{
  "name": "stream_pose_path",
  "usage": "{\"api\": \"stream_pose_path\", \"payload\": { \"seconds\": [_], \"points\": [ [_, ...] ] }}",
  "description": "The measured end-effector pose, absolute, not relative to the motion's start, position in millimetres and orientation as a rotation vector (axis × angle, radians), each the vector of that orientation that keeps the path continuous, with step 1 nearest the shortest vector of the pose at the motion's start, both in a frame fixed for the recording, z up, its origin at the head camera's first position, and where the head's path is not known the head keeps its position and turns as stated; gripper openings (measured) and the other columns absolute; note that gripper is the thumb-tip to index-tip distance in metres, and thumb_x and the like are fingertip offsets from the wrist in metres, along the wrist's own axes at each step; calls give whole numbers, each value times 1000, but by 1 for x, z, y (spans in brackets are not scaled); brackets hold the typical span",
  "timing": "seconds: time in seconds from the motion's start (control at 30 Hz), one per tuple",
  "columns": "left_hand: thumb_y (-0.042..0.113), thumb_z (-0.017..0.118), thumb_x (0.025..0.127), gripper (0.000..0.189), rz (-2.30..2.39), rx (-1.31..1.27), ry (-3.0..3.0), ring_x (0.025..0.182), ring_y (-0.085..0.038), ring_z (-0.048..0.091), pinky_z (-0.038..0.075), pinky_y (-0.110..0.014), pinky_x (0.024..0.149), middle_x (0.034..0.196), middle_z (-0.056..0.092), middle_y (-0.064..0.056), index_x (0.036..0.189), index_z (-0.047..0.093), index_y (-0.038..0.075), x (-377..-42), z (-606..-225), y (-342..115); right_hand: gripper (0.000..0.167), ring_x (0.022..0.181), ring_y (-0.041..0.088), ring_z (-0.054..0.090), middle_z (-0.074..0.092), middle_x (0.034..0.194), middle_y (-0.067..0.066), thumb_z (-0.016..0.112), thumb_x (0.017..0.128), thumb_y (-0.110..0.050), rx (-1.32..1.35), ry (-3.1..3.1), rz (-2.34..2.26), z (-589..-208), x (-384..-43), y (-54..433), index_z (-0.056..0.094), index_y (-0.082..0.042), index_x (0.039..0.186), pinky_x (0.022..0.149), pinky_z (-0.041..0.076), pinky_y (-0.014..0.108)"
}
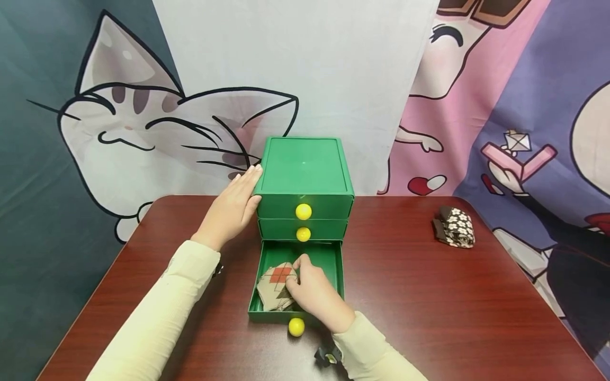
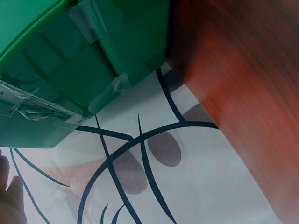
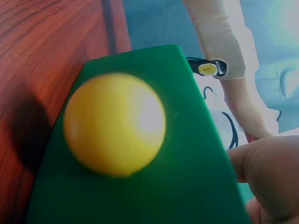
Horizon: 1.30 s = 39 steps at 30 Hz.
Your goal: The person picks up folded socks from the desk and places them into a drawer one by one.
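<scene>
A green three-drawer cabinet (image 1: 305,174) stands on the red-brown table (image 1: 429,307). Its bottom drawer (image 1: 335,264) is pulled out, with a yellow knob (image 1: 296,327) at its front. Inside lies a folded beige argyle sock bundle (image 1: 275,286). My right hand (image 1: 305,286) reaches into the drawer and grips that bundle. My left hand (image 1: 235,203) rests flat against the cabinet's left side with straight fingers. The right wrist view is filled by the drawer front and its yellow knob (image 3: 114,123). In the left wrist view the cabinet's green wall (image 2: 84,56) shows close up.
A dark floral sock bundle (image 1: 455,226) lies at the table's far right. Two closed upper drawers carry yellow knobs (image 1: 303,211). A cartoon cat backdrop (image 1: 143,121) hangs behind the table.
</scene>
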<state>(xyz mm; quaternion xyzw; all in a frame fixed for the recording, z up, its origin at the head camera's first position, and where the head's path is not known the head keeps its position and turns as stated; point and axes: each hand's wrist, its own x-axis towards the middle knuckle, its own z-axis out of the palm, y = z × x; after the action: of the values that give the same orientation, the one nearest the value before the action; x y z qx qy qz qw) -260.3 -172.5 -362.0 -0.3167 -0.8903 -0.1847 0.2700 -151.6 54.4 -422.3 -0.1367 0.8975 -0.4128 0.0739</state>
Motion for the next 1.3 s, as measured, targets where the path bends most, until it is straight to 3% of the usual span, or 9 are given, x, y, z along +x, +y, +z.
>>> {"api": "stream_pose_path", "payload": {
  "seconds": [0.33,0.57,0.73,1.0,1.3],
  "points": [
    [19,48,107,56,-490,-850,-2398,150,-30,32,24,-48,124,160,37,-17,156,33,-3,-260,-361,-173,17,65,13,49,51,69,-1,73,87,-10,-501,2848,-1091,-422,-153,55,56,-6,89,55,42,25],
    [21,46,108,55,-484,-841,-2407,150,-30,32,21,-44,125,160,36,-17,156,32,-3,-259,-362,-175,11,76,13,57,62,85,1,75,87,-9,-548,2864,-1186,-419,-152,63,65,-6,91,66,50,25],
    [26,42,110,55,-481,-836,-2414,150,-30,31,22,-46,125,161,35,-17,157,32,-3,-258,-362,-176,5,73,9,60,65,82,-2,73,89,-8,-552,2846,-1286,-411,-154,71,68,-7,91,67,52,23],
    [19,49,107,56,-483,-845,-2413,150,-31,32,23,-47,125,161,36,-18,156,33,-4,-258,-362,-176,3,73,10,61,68,82,-4,73,90,-8,-505,2847,-1525,-390,-156,94,70,-10,92,69,55,26],
    [27,42,110,56,-481,-846,-2416,150,-30,32,25,-49,123,161,36,-17,156,32,-3,-260,-363,-174,7,75,11,65,71,86,-1,73,92,-7,-541,2990,-1674,-378,-173,146,73,-9,98,69,56,22]
  ]
}}
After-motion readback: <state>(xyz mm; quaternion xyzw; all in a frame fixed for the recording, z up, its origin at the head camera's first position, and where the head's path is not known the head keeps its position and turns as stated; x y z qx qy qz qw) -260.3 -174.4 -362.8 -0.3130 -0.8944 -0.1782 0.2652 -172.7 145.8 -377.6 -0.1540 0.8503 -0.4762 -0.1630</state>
